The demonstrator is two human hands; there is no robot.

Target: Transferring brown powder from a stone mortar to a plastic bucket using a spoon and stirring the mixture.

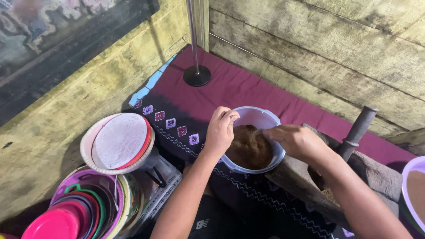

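Steadying the pale blue translucent plastic bowl point(256, 118) of dark brown powder, your left hand point(220, 131) sits at its nine o'clock rim, fingers pressed together over the edge so the bowl cannot slide while the other hand works inside. Your right hand point(295, 140) comes in from three o'clock, its grip pinched on what looks like a small clear scoop point(257, 132) dipped toward the powder; exactly what it pinches you cannot tell for sure. The bowl rests on the maroon woven cloth point(230, 88) with patterned border, tight against the rough wooden block point(296, 181) at five o'clock, which keeps it close to both hands. At nine o'clock, well apart, a round white sieve point(118, 141) lies atop stacked coloured plastic bowls point(82, 208).
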